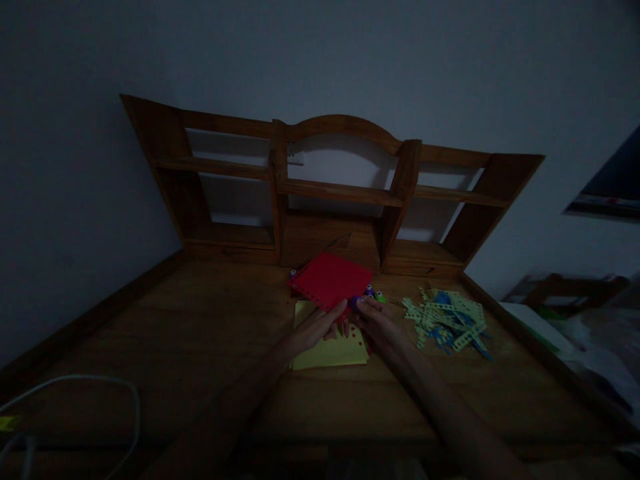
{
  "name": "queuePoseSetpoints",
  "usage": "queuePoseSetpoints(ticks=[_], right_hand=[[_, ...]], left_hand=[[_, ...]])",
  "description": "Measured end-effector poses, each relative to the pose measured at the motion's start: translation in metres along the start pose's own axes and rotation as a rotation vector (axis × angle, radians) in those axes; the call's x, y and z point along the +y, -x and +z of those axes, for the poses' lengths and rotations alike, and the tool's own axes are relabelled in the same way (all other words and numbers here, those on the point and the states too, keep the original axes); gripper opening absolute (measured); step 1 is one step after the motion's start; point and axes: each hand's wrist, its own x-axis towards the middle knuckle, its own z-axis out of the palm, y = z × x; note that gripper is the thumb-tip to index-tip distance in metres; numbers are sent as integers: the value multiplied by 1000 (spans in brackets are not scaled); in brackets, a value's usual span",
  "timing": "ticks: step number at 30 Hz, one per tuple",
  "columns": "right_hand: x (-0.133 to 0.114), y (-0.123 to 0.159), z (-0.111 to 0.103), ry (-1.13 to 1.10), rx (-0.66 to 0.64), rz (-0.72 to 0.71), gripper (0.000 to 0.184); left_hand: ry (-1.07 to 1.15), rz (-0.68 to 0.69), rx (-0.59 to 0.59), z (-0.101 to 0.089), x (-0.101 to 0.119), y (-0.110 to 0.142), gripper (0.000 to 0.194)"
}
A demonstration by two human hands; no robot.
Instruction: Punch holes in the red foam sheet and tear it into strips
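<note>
My left hand (319,327) grips the near edge of a red sheet of paper (333,277), tilted above the desk. Small holes run along the sheet's left edge. My right hand (374,318) is closed around a small purple craft punch (355,305) at the sheet's near right corner. Below both hands lies yellow paper (327,358) with tiny red cut-outs scattered on it. Just beyond my right hand are a green punch with eyes (380,297) and another purple one (369,289). The red sheet partly hides one more eyed punch (293,274).
On the right of the wooden desk (210,333) is a pile of punched yellow and blue paper scraps (450,320). A wooden shelf unit (340,193) stands along the back. A white cable (85,378) loops at the front left. The room is dim.
</note>
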Motion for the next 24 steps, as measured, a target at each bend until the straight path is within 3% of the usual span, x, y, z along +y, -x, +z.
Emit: queuePoseSetpoints(ticks=[6, 15, 19, 24], right_hand=[[0, 1, 1, 19, -34, 7, 19], [5, -2, -5, -6, 11, -3, 22], [6, -3, -6, -29, 52, 5, 22], [6, -2, -5, -53, 53, -8, 22]], left_hand=[[-19, 38, 21, 2, 8, 2, 61], [1, 40, 37, 2, -1, -3, 56], [-32, 51, 111, 1, 2, -2, 53], [-133, 165, 213, 0, 6, -1, 49]])
